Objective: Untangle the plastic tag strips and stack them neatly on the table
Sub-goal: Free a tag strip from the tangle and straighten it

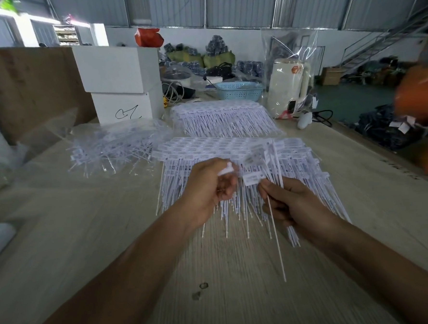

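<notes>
left hand (207, 187) pinches tag strip (224, 171) | right hand (293, 202) holds strips (270, 163)

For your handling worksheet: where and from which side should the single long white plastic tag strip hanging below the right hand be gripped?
Grip the long white plastic tag strip on its thin bare tail, from the near side; it hangs free below the right hand.

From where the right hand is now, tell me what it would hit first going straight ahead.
Likely the near stack of tag strips just beyond the right hand, which grips a few strips. Depth is unclear.
</notes>
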{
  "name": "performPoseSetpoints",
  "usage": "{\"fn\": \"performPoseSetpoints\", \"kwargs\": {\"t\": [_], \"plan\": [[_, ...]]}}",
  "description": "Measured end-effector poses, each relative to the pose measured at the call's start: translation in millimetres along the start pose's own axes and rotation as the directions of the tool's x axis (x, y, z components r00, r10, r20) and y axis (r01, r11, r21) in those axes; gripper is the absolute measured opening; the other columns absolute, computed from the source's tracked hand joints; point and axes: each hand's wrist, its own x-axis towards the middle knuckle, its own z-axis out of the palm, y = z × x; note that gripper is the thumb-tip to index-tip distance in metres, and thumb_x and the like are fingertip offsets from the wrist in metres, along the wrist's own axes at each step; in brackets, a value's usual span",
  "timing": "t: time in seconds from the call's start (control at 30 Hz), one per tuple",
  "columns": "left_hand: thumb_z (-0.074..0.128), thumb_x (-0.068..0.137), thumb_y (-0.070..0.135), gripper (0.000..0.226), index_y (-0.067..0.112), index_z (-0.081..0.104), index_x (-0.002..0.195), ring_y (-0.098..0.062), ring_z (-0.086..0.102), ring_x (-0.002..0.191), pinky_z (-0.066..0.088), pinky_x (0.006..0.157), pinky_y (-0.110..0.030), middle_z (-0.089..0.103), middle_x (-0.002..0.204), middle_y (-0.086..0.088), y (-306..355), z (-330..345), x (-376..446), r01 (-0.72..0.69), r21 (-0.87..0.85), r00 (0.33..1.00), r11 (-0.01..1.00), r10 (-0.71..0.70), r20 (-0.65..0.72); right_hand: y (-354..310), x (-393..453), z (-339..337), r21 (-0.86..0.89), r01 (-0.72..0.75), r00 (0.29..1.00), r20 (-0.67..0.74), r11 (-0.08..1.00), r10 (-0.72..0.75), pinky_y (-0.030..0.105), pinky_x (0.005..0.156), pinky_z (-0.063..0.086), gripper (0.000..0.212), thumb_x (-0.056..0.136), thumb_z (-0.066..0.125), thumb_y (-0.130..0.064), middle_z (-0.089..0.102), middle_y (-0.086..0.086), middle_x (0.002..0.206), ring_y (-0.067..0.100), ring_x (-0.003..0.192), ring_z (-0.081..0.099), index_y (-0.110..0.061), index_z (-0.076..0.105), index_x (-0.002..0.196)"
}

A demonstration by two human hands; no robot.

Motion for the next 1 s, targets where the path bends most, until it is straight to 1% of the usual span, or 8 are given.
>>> {"fn": "performPoseSetpoints", "kwargs": {"t": [0.13, 0.3, 0.43, 0.5, 0.57, 0.77, 0.9, 1.0], "plan": [[0.054, 0.098, 0.010, 0.017, 0.007, 0.069, 0.092, -0.019, 0.056, 0.050, 0.042, 0.044, -0.023, 0.068, 0.070, -0.014, 8, -16, 4, -0.112, 0.058, 0.987, 0.992, 0.118, -0.106, 1, -1, 1, 0.021, 0.007, 1.000, 0.024, 1.000, -0.007, 0.019, 0.041, 0.024, 0.042, 0.106, 0.046, -0.026, 0.023, -0.002, 0.057, 0.012, 0.044, 0.022, -0.021, 0.058, 0.066], [0.051, 0.092, 0.004, 0.027, 0.017, 0.070, 0.079, -0.017, 0.049, 0.055, 0.037, 0.042, -0.022, 0.057, 0.068, -0.003, 2, 1, -4, -0.039, 0.189, 0.998, 0.981, 0.046, -0.031, 3, 1, 0, 0.038, 0.000, 0.997, -0.077, 0.999, 0.003, 0.021, 0.044, 0.019, 0.039, 0.105, 0.048, -0.030, 0.023, -0.004, 0.054, 0.012, 0.044, 0.023, -0.019, 0.059, 0.068], [0.065, 0.094, 0.030, 0.020, 0.019, 0.067, 0.078, -0.015, 0.034, 0.052, 0.024, 0.042, -0.018, 0.042, 0.068, -0.007, -1, 14, -12, -0.088, 0.307, 0.994, 0.948, 0.065, 0.083, 3, 2, 0, 0.023, 0.015, 0.996, -0.089, 1.000, -0.013, 0.022, 0.044, 0.019, 0.037, 0.103, 0.050, -0.033, 0.023, -0.003, 0.054, 0.013, 0.044, 0.024, -0.020, 0.061, 0.071], [0.069, 0.093, 0.029, 0.018, 0.016, 0.069, 0.081, -0.013, 0.032, 0.047, 0.026, 0.042, -0.018, 0.046, 0.054, 0.007, -3, 17, -14, -0.157, 0.358, 0.986, 0.920, 0.123, 0.116, 3, 1, 0, 0.015, 0.025, 0.996, -0.092, 1.000, -0.023, 0.021, 0.043, 0.021, 0.035, 0.100, 0.052, -0.036, 0.024, -0.003, 0.053, 0.012, 0.043, 0.025, -0.021, 0.063, 0.071], [0.070, 0.093, 0.022, 0.013, 0.016, 0.070, 0.081, -0.011, 0.034, 0.045, 0.027, 0.042, -0.018, 0.049, 0.050, 0.015, -2, 18, -16, -0.209, 0.355, 0.977, 0.911, 0.182, 0.110, 3, 2, 0, 0.016, 0.031, 0.996, -0.081, 0.999, -0.029, 0.019, 0.042, 0.022, 0.033, 0.099, 0.053, -0.038, 0.024, -0.003, 0.054, 0.012, 0.042, 0.024, -0.019, 0.066, 0.075], [0.070, 0.093, 0.021, 0.016, 0.026, 0.071, 0.078, -0.013, 0.035, 0.052, 0.030, 0.045, -0.021, 0.042, 0.058, 0.001, 5, 11, -14, -0.304, 0.212, 0.953, 0.929, 0.296, 0.069, 4, 5, -4, 0.167, -0.044, 0.999, -0.007, 0.985, 0.045, 0.020, 0.039, 0.020, 0.035, 0.100, 0.053, -0.038, 0.016, 0.003, 0.067, 0.011, 0.048, 0.018, -0.008, 0.071, 0.090], [0.070, 0.094, 0.024, 0.013, 0.025, 0.071, 0.081, -0.012, 0.033, 0.055, 0.029, 0.045, -0.023, 0.041, 0.060, 0.004, 4, 9, -13, -0.308, 0.180, 0.951, 0.934, 0.304, 0.050, 6, 6, -5, 0.290, -0.093, 0.995, -0.013, 0.952, 0.101, 0.020, 0.038, 0.018, 0.034, 0.096, 0.055, -0.040, 0.019, 0.000, 0.067, 0.008, 0.047, 0.021, -0.011, 0.071, 0.088], [0.070, 0.093, 0.026, 0.012, 0.024, 0.070, 0.081, -0.012, 0.034, 0.053, 0.031, 0.044, -0.023, 0.043, 0.059, 0.006, 3, 8, -12, -0.322, 0.173, 0.945, 0.931, 0.326, 0.008, 6, 5, -4, 0.206, -0.103, 0.995, 0.036, 0.973, 0.097, 0.022, 0.040, 0.015, 0.040, 0.095, 0.054, -0.047, 0.019, 0.000, 0.067, 0.009, 0.048, 0.018, -0.011, 0.071, 0.090]]}}
